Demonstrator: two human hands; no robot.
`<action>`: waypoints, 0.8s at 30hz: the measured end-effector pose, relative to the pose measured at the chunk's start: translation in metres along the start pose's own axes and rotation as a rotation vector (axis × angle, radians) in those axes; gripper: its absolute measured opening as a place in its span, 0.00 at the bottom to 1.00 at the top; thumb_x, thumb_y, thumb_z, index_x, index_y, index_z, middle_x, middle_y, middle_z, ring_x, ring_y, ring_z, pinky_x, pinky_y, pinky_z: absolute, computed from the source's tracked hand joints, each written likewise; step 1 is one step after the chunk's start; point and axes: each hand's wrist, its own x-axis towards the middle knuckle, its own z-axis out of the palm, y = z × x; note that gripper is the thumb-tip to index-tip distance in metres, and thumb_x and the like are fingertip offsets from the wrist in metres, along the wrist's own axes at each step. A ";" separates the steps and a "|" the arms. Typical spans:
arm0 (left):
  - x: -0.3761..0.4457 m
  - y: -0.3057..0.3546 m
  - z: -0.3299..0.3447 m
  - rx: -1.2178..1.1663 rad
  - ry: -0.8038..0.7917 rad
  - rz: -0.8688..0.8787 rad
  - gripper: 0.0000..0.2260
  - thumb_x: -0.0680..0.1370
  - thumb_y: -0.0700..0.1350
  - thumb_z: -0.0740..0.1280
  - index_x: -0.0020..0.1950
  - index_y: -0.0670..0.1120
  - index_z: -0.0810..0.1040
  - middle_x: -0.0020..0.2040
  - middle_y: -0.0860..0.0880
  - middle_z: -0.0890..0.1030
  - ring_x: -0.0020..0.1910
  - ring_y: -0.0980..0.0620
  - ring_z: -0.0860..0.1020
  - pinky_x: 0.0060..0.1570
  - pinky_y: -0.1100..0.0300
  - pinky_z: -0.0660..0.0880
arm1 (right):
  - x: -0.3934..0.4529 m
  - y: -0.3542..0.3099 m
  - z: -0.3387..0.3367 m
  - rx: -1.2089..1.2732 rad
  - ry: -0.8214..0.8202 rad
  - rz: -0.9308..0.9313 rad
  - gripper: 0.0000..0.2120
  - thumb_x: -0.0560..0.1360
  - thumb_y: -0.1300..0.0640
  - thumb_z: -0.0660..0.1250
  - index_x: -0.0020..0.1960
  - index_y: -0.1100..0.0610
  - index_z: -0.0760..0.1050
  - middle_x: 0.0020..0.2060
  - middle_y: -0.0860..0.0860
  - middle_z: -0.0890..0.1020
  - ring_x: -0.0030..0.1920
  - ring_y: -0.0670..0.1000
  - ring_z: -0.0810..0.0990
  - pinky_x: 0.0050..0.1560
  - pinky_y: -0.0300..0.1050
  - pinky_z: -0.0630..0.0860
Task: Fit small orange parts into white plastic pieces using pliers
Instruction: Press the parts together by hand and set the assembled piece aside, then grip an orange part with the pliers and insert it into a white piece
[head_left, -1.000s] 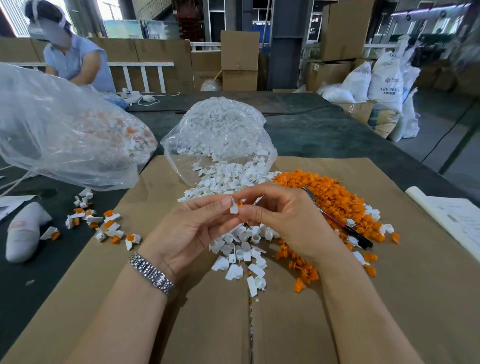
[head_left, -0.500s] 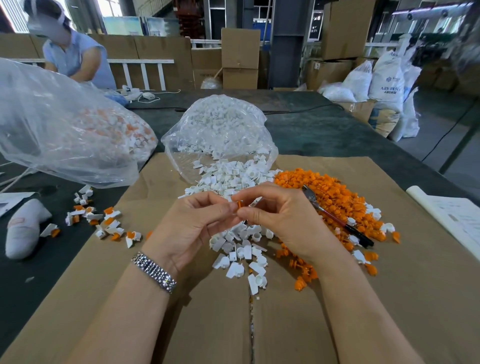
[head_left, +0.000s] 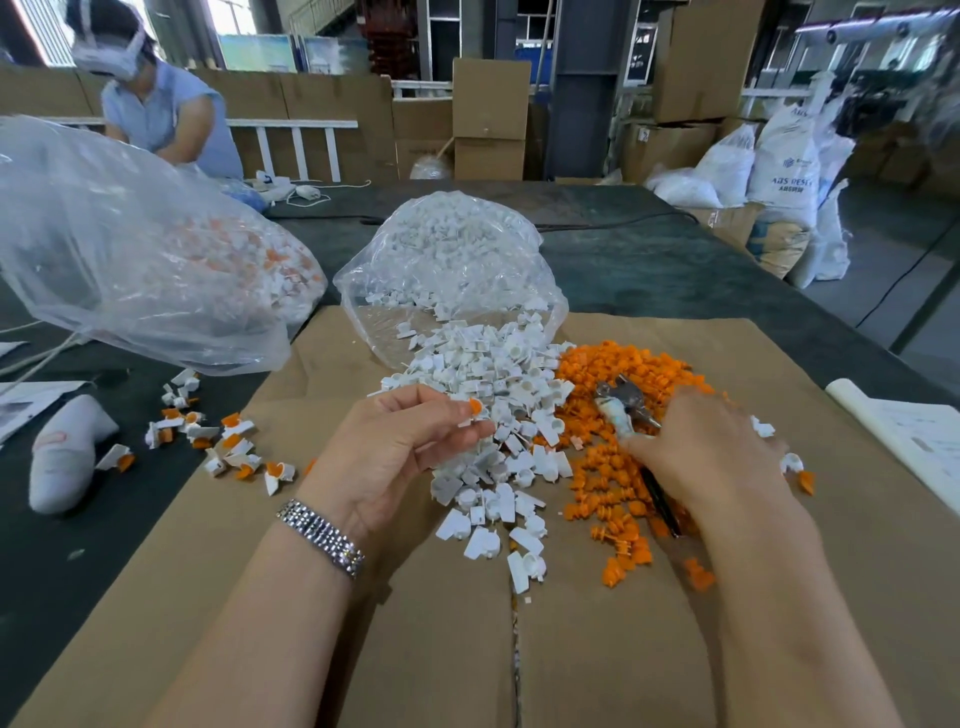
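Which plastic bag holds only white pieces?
The open middle bag, spilling onto the cardboard; the left bag shows orange among its white.

Dark table (head_left: 649, 270), brown cardboard sheet (head_left: 597, 649) laid flat over it.
Heaped on the cardboard: white pieces (head_left: 498, 467), orange parts (head_left: 613, 499), pliers (head_left: 623, 410); two clear bags (head_left: 130, 270) alongside.

The cardboard sheet (head_left: 649, 649) is matt brown, with a rough seam down its middle, and it lies on a dark, dull table top (head_left: 649, 270). The white plastic pieces (head_left: 498, 374) and the orange parts (head_left: 613, 493) look like smooth plastic (the white ones slightly glossy), and the clear bag (head_left: 452, 260) is thin shiny film. The pliers (head_left: 621, 405) have a worn grey metal head, and the bracelet (head_left: 322, 538) is bright polished metal.
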 end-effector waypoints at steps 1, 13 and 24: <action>0.000 0.000 0.000 -0.001 0.008 -0.001 0.05 0.65 0.35 0.77 0.33 0.41 0.82 0.31 0.44 0.79 0.51 0.36 0.86 0.40 0.63 0.82 | 0.000 0.001 0.000 -0.004 -0.025 -0.006 0.23 0.77 0.40 0.68 0.56 0.59 0.72 0.62 0.58 0.76 0.65 0.62 0.73 0.69 0.67 0.66; 0.001 0.001 -0.003 -0.008 0.019 -0.037 0.04 0.67 0.35 0.76 0.39 0.38 0.82 0.39 0.40 0.84 0.48 0.41 0.87 0.38 0.63 0.82 | -0.003 0.001 -0.003 0.209 0.077 -0.111 0.17 0.75 0.46 0.69 0.37 0.57 0.71 0.35 0.55 0.75 0.38 0.56 0.74 0.31 0.46 0.63; 0.004 0.006 -0.007 -0.078 0.023 0.024 0.11 0.65 0.39 0.78 0.44 0.37 0.83 0.35 0.45 0.82 0.35 0.52 0.83 0.32 0.65 0.78 | -0.042 -0.034 -0.018 0.699 -0.637 -0.398 0.07 0.81 0.65 0.59 0.55 0.66 0.74 0.48 0.61 0.85 0.44 0.53 0.88 0.50 0.51 0.85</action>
